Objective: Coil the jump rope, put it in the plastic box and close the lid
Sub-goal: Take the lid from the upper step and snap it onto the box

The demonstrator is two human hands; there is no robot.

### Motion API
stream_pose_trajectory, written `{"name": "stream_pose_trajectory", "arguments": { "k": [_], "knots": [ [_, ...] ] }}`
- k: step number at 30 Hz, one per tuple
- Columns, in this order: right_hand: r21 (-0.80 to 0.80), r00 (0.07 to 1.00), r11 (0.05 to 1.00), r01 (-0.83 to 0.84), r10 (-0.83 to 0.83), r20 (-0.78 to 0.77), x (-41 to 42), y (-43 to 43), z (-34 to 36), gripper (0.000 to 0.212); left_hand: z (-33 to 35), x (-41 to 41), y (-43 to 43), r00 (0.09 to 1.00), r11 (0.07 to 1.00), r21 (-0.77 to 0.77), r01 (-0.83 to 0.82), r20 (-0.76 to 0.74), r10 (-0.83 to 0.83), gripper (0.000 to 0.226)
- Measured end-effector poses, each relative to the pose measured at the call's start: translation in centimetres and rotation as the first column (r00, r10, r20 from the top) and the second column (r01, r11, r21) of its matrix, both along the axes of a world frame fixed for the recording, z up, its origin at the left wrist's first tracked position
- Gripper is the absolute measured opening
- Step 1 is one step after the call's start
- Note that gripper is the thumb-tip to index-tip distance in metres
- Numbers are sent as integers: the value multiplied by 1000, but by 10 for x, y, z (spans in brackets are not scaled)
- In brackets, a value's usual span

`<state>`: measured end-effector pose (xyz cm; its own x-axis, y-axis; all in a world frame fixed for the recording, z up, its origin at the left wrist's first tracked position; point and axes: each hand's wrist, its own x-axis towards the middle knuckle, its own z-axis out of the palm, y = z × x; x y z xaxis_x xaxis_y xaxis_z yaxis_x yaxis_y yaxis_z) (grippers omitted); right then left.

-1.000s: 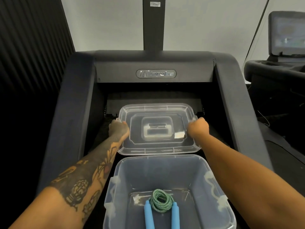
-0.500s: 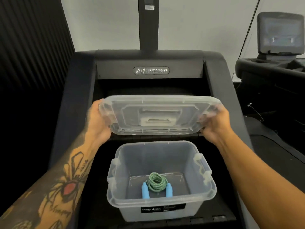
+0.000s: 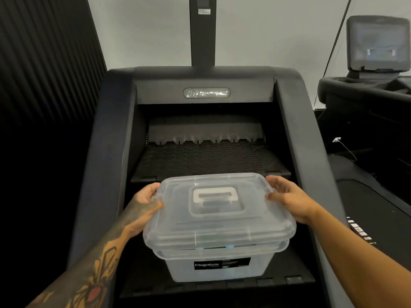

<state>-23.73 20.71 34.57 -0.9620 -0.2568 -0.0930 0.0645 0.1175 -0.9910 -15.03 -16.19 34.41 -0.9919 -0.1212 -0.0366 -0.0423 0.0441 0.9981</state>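
Note:
A clear plastic box (image 3: 222,271) with a black Megabox label stands on a black step of a stair machine. Its clear lid (image 3: 173,221), with a white-framed handle on top, lies over the box's rim. My left hand (image 3: 145,202) grips the lid's left edge and my right hand (image 3: 287,196) grips its right edge. Through a thin gap under the lid's front edge two small blue spots of the jump rope handles (image 3: 229,246) show; the rope itself is hidden.
The stair machine (image 3: 206,93) rises in front with dark side rails (image 3: 311,165) on both sides and a ridged step behind the box. Another exercise machine with a screen (image 3: 378,43) stands at the right. A black slatted wall is on the left.
Both hands lifted the lid off the step behind the box, brought it toward me and lowered it over the box. The coiled rope, visible in the open box before, is now covered.

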Motion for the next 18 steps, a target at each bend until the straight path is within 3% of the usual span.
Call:
{"name": "stream_pose_trajectory", "arguments": {
  "k": [13, 18],
  "knots": [
    [388, 999, 921, 39, -26, -39, 5, -11, -19, 60, -28, -9, 5, 994, 977, -205, -51, 83, 69, 52],
    [417, 998, 907, 49, -57, 7, 1, -17, -15, 58, -31, -17, 4, 986, 971, -231, -66, 132, 99, 44]
  ]
}}
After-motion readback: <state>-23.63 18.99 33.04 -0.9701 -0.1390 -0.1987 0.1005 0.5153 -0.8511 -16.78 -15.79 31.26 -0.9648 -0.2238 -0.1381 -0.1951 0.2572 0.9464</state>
